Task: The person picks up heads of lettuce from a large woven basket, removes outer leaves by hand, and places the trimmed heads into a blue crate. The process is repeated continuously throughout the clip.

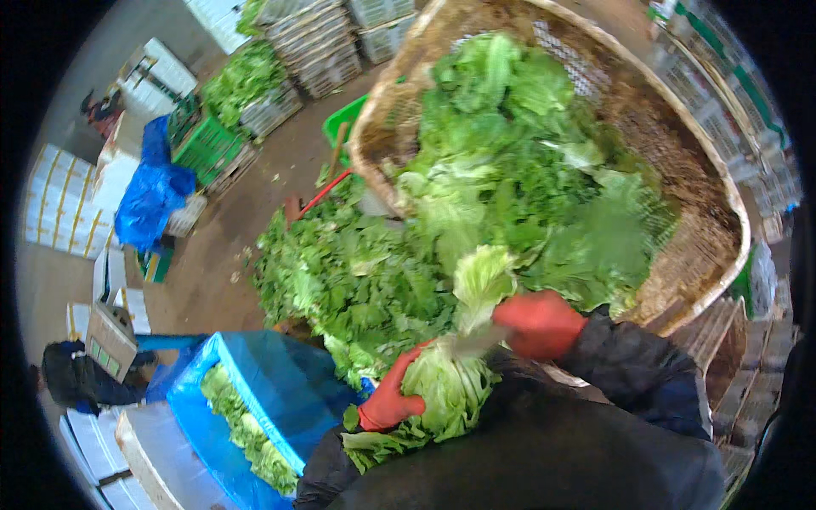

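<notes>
My left hand (394, 396), in a red-orange glove, grips a head of lettuce (446, 389) from its left side, close to my dark apron. Loose outer leaves hang below it. My right hand (539, 324), gloved alike, is closed on what looks like a knife (481, 339); its blurred blade reaches left over the top of the head. A pale green leaf (484, 280) stands up just beyond the blade, beside the right fist. Whether this leaf is still joined to the head cannot be told.
Ahead stands a big dirty plastic basket (733, 223) holding lettuce leaves (503, 146). Trimmed leaves (357, 268) heap on the floor. At left, a blue-lined box (220, 440) contains lettuce heads. Beyond are a green crate (207, 150), stacked crates (312, 48), foam boxes (64, 197) and people.
</notes>
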A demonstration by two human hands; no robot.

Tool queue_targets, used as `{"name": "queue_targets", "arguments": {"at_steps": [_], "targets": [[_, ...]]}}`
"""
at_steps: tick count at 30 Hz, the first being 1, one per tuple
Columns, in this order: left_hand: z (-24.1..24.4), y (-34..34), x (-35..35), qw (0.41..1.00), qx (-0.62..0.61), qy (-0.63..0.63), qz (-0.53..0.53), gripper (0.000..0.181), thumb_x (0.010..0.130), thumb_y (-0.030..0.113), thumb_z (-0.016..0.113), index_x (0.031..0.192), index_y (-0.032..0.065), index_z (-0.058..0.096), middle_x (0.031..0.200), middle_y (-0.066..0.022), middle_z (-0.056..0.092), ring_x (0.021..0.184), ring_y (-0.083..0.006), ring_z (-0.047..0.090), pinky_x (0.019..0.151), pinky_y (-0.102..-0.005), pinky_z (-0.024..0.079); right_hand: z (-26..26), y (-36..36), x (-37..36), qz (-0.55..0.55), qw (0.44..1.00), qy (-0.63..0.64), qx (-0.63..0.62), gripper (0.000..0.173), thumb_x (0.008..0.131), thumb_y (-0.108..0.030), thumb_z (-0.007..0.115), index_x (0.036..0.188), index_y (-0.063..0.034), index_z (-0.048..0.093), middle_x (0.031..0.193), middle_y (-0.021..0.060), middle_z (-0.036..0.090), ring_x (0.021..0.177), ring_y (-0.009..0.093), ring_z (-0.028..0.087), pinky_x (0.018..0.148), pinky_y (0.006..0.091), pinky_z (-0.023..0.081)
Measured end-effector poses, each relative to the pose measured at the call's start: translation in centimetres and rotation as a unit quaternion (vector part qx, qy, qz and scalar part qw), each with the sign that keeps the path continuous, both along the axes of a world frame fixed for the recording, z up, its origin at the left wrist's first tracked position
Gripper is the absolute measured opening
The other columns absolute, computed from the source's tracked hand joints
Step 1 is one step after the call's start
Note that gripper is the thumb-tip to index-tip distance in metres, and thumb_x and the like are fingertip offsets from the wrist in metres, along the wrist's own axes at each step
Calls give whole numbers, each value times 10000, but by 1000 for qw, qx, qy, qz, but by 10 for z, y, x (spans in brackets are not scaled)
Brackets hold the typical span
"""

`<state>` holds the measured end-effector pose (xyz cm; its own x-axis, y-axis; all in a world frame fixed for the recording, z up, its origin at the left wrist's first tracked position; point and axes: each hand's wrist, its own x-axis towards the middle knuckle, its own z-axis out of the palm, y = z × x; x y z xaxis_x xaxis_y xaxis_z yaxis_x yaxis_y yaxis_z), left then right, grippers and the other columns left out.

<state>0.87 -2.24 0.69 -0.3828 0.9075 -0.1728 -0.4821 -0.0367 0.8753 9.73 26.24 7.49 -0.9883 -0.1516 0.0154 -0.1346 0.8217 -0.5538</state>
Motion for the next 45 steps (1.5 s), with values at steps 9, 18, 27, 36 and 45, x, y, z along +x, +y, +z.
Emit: {"name": "queue_targets", "arguments": {"at_steps": [9, 18, 27, 36, 45], "targets": [[4, -99, 26, 995, -9, 31, 93, 813, 716, 150, 790, 1407, 28, 380, 1422, -104, 419, 1282, -230, 424, 1078, -377, 326, -25, -51, -57, 64, 990, -124, 13, 190, 737, -234, 589, 837, -80, 641, 699, 190, 617, 690, 381, 624, 613, 498, 500], [27, -108, 22, 922, 19, -285, 263, 648, 864, 341, 647, 1385, 37, 409, 1351, -118, 502, 1238, -201, 477, 1051, -360, 364, -5, -107, -78, -44, 823, -416, -385, 574, 943, -446, 521, 1403, -116, 423, 978, 85, 640, 517, 139, 574, 461, 274, 470], [60, -101, -57, 982, -174, 72, 18, 176, 886, 217, 641, 912, 45, 609, 733, -7, 569, 662, -106, 504, 572, -272, 409, -73, -116, -58, -33, 780, -398, -482, 404, 952, -283, 555, 1267, -30, 551, 1162, 41, 613, 1034, 133, 551, 897, 311, 449], [10, -41, 25, 973, -35, 25, 225, 1206, 615, 266, 890, 1516, 85, 110, 1505, -111, 266, 1381, -263, 269, 1126, -395, 235, -98, -125, -39, -159, 768, -196, -589, 426, 982, -330, 523, 1295, -41, 540, 1122, 37, 617, 963, 119, 552, 870, 287, 452], [40, -102, -55, 996, -37, -3, 76, 1187, 587, 363, 906, 1494, 64, 200, 1478, -68, 346, 1352, -205, 340, 1109, -376, 279, -23, -72, -108, -95, 933, -146, -315, 381, 836, -198, 703, 1181, -67, 608, 962, 34, 660, 791, 131, 603, 724, 301, 499]]}}
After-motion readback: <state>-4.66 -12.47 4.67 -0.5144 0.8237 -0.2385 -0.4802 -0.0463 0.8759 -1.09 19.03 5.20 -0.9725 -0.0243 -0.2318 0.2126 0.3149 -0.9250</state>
